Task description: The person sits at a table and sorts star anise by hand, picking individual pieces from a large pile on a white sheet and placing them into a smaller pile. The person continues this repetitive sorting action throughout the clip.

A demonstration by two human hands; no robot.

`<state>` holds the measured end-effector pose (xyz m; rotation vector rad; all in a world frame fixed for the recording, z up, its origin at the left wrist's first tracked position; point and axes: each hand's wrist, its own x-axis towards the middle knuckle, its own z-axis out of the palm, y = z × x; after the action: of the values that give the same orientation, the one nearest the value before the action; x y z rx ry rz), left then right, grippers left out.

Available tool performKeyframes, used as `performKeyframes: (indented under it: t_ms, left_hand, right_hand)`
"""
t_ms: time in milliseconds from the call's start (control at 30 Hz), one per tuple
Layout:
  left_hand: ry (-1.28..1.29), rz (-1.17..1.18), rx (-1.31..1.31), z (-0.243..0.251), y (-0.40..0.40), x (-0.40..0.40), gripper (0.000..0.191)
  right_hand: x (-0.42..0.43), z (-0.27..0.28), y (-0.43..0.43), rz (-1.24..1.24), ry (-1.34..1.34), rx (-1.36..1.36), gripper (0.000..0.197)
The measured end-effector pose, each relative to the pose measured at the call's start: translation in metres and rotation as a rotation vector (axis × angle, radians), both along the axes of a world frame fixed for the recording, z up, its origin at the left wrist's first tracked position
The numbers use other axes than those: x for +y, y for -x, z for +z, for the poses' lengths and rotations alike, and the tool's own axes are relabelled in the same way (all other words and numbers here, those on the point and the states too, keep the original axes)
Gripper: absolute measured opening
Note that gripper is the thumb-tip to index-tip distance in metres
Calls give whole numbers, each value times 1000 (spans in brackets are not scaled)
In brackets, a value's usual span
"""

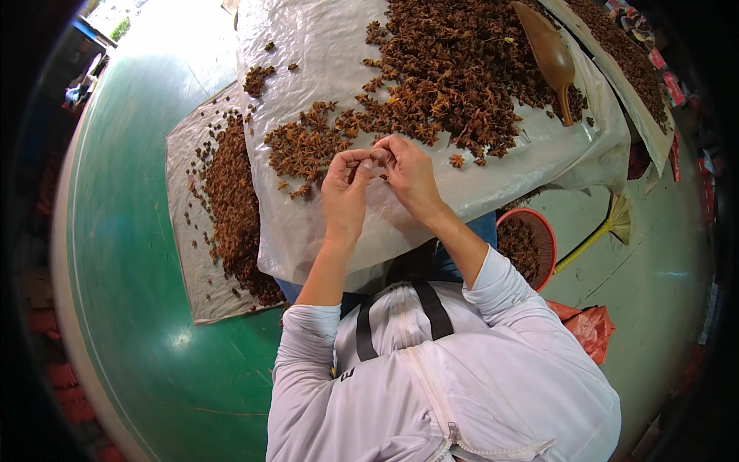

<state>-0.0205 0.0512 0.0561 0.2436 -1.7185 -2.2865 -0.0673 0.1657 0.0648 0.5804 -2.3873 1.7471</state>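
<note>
My left hand (pixel 346 187) and my right hand (pixel 411 173) meet fingertip to fingertip above a plastic-covered table (pixel 312 237). Pinched between them is a small brown piece, apparently star anise (pixel 374 156), mostly hidden by the fingers. Just beyond and left of my left hand lies a small pile of loose star anise (pixel 309 141). A much bigger star anise heap (pixel 444 75) spreads past my right hand. One single star (pixel 456 160) rests on the plastic to the right of that hand. A small dark cluster (pixel 257 79) sits farther off at the left.
A brown scoop (pixel 548 52) lies on the heap's right side. Left of the table, a low sheet (pixel 185 254) carries another brown pile (pixel 234 196). On the floor at right are a red basket (pixel 547 254), a yellow-handled broom (pixel 594 234) and an orange-red plastic bag (pixel 592 332).
</note>
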Motion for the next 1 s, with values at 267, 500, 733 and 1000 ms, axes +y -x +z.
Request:
performKeyframes:
  t_ms: [267, 500, 733, 1000]
  left_hand:
    - [665, 216, 128, 19, -20, 19, 14]
    - [943, -2, 144, 11, -34, 13, 23]
    - [965, 176, 43, -8, -34, -41, 21]
    - [1175, 221, 33, -28, 29, -95, 25]
  right_hand:
    - [4, 4, -10, -93, -19, 203, 16]
    - [27, 41, -33, -67, -82, 402, 16]
    - [92, 72, -64, 738, -451, 155, 25]
    - [55, -25, 41, 277, -444, 372, 28]
